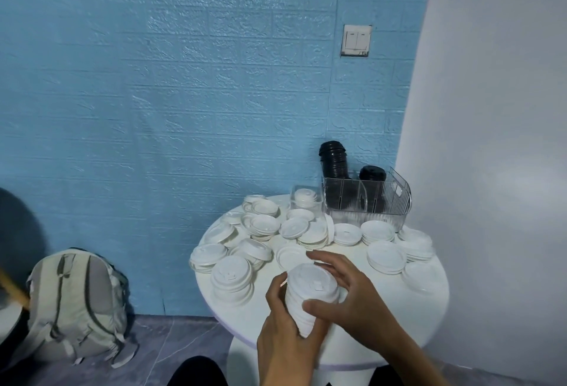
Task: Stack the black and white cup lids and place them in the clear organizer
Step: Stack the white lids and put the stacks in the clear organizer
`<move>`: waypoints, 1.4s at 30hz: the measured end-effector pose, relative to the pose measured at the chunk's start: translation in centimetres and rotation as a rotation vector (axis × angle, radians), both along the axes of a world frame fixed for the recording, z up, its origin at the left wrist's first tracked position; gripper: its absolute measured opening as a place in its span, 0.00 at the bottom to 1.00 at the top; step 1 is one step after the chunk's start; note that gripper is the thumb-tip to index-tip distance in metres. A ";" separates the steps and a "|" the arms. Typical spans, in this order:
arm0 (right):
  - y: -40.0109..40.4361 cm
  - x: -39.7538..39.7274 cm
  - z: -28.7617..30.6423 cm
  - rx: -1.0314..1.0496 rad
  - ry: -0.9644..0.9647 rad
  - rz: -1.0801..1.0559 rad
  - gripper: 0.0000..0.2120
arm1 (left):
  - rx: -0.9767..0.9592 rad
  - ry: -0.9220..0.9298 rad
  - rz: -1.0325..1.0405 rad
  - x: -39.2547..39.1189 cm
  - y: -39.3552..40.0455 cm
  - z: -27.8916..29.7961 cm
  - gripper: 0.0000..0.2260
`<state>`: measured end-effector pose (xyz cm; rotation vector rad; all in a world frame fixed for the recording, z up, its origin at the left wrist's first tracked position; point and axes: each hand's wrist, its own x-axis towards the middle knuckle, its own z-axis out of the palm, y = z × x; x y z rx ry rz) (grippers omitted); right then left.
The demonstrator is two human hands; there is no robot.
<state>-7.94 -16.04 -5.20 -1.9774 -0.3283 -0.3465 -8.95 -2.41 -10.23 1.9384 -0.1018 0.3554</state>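
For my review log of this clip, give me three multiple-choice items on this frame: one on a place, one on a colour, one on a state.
1. Where does the clear organizer stand?
A. far right of the round table, by the wall
B. on the floor
C. on the backpack

2. What colour are the lids already in the organizer?
A. white
B. black
C. blue

3. What are the hands doing?
A. both lie flat on the table
B. both grip a stack of white lids
C. one lifts the organizer

Key: 1 A, it stands at the table's far right edge; 2 B, the black lids rise from it; 3 B, left hand and right hand wrap the stack.
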 end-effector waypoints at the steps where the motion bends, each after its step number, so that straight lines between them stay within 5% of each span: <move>1: 0.0 0.1 -0.1 -0.025 -0.002 -0.003 0.30 | -0.006 0.002 -0.008 0.0 0.1 -0.1 0.35; 14: 0.2 0.4 -1.4 0.074 0.127 -0.036 0.20 | 0.025 0.002 -0.037 0.0 0.3 0.2 0.31; 19: 0.0 0.5 -1.4 0.102 0.154 -0.016 0.28 | 0.045 -0.007 -0.032 0.1 0.2 0.2 0.31; 34: 0.4 -0.1 -1.9 0.141 0.198 -0.011 0.30 | 0.092 -0.081 -0.047 0.0 0.3 0.4 0.29; 38: -1.2 0.9 -1.6 0.226 0.204 0.008 0.13 | 0.067 -0.135 -0.071 -0.1 0.3 0.1 0.29; 40: -2.5 2.0 -1.7 0.336 0.162 -0.106 0.11 | 0.062 -0.146 -0.078 -0.1 0.5 -0.1 0.29; 42: -3.9 3.3 -2.2 0.217 0.122 -0.209 0.12 | 0.065 -0.144 -0.078 -0.1 0.6 -0.1 0.29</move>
